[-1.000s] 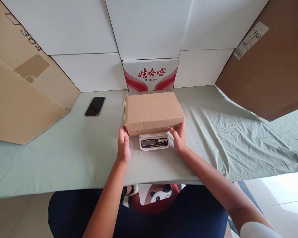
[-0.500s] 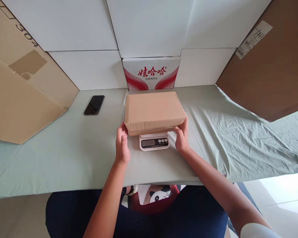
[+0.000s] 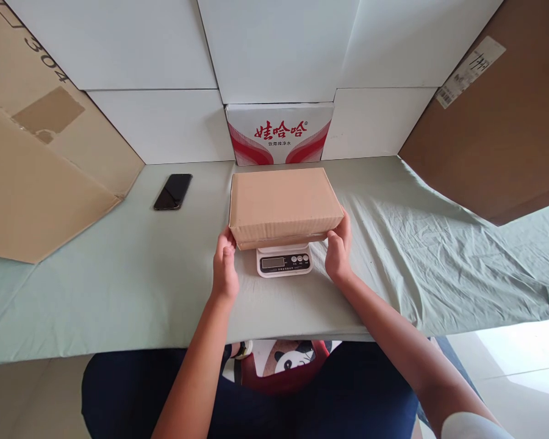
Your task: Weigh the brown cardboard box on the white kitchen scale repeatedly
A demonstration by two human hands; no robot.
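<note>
A brown cardboard box (image 3: 284, 196) lies over a small white kitchen scale (image 3: 284, 268), hiding most of its platform. The scale's dark panel with a grey display and round buttons shows in front of the box; I read no digits on it. My left hand (image 3: 225, 265) holds the box at its front left corner, with the fingers partly hidden along the side. At the front right corner my right hand (image 3: 339, 250) grips the box, its thumb near the lower front edge. Whether the box's full weight rests on the scale I cannot tell.
A black phone (image 3: 173, 192) lies on the green cloth (image 3: 132, 292) to the left. Behind the box stands a white and red carton (image 3: 280, 135) against white panels (image 3: 274, 49). Large cardboard sheets (image 3: 50, 195) flank the left, with a brown one (image 3: 507, 134) at right.
My right thumb has drawn back to the right from the box's lower front edge. The box and my left hand stay nearly where they were.
</note>
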